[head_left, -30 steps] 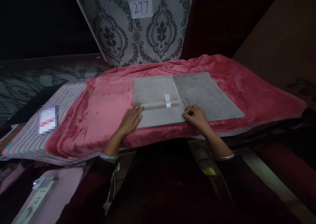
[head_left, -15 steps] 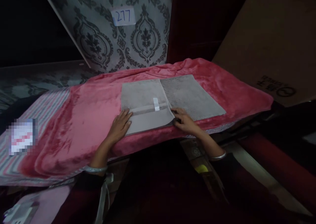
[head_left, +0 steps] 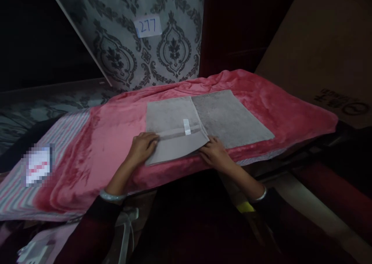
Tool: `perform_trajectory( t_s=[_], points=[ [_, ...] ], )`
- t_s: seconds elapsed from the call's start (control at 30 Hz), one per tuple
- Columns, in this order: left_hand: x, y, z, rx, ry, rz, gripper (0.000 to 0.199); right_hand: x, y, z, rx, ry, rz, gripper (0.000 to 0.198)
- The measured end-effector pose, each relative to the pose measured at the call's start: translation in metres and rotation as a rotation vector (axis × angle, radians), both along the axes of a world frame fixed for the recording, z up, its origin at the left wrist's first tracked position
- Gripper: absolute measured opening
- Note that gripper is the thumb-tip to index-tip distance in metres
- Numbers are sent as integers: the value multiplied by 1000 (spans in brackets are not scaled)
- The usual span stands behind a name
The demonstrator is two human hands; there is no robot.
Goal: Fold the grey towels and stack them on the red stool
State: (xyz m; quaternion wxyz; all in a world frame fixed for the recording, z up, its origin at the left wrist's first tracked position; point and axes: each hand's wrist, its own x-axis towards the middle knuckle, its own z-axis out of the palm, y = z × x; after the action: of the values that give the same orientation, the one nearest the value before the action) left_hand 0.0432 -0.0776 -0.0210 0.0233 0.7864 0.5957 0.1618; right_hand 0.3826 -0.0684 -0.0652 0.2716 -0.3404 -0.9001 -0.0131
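Note:
A grey plush cloth lies on a pink blanket, its left half showing a smoother flap along the near side and a white label. My left hand is at the left edge of this cloth, fingers curled together over the edge by the flap. At the flap's right corner, my right hand pinches the near edge, which bows up slightly off the layer below. Part of my right fingers is hidden under the cloth. The plush right half lies flat beyond my right hand.
The pink blanket covers a narrow raised surface, with a striped part on the left. A blurred-out object rests there. Behind stands a patterned wall with a paper marked 277. A large cardboard box leans at right.
My left fingers have gone from lying flat to curled at the cloth's edge. My right hand has shifted to the near underside of the flap corner. The view has tilted slightly.

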Motion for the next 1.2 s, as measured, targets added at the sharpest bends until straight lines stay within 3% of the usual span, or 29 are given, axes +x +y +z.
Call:
perform_trajectory(
  t_s=[0.2,0.4,0.57,0.77,0.97,1.07,1.2],
  points=[
    [25,81,29,3,31,-133,41,-16,-3,-6,222,141,102,20],
    [41,174,37,-97,191,79,41,-36,-9,-15,263,274,63,28],
    [45,223,30,-90,196,141,35,-50,-3,-35,309,395,44,27],
    [53,255,27,-58,128,125,26,-61,-5,-40,278,389,-68,26],
    [59,274,4,-68,-5,126,25,-50,-12,-24,210,389,42,32],
    [58,282,-9,-27,-110,139,19,-43,-12,-26,157,410,120,30],
    [58,282,-12,-26,-150,142,18,-38,-14,-31,135,438,130,35]
  ],
)
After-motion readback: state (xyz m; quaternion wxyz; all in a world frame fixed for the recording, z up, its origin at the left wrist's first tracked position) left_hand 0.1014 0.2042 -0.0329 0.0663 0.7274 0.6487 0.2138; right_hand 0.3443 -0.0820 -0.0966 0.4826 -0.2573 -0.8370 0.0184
